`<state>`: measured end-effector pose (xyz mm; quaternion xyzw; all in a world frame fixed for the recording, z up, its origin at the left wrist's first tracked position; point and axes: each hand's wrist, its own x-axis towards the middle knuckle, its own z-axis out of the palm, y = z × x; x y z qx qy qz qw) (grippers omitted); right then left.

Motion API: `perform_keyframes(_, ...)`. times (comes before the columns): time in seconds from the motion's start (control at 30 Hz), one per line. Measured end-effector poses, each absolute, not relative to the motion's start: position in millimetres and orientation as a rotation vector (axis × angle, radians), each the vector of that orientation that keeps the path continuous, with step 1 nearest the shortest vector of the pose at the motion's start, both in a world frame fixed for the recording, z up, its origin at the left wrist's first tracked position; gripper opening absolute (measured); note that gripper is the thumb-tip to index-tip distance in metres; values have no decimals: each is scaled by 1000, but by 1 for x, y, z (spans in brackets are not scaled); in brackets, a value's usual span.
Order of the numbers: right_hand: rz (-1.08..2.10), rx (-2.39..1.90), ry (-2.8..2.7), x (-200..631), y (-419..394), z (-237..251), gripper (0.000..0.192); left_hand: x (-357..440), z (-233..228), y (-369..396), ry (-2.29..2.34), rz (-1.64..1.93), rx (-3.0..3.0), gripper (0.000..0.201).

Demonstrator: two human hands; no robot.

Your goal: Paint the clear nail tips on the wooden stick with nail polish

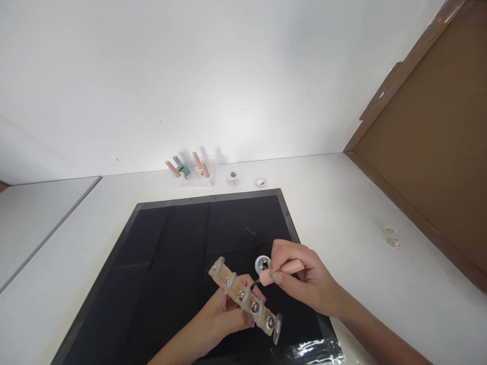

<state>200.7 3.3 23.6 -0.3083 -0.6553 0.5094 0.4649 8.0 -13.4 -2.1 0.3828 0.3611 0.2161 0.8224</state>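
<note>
My left hand [224,314] is closed around a wooden strip [236,289] with round metal studs and several clear false nails mounted along it. The strip slants down to the right above the black mat. Between the fingertips of my right hand [300,279] is a nail polish brush [281,272] with a peach handle. Its dark tip is at one of the middle nails; I cannot tell whether it touches. Beside my right fingers a small round container [262,263] with silvery contents sits on the mat, partly hidden by the hand.
The black mat [171,243] has grey taped edges on a white table. Behind it stand several nail polish bottles [183,177], an uncapped bottle [233,178] and a small round dish [261,182]. Two small discs [391,235] lie at right, near a brown cardboard panel [429,132].
</note>
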Motion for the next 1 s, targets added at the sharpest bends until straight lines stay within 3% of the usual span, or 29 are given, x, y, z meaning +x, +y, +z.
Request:
perform_keyframes(0.37,1330,-583,-1625,200,4,21,12,8,-8,-12,755,489,836,18)
perform_keyframes(0.7,1318,-854,-1515,201,2,21,14,7,-7,-15,771,450,831,21)
perform_keyframes(1.0,1393,-671,-1576,201,2,20,10,11,-2,-11,831,458,869,19)
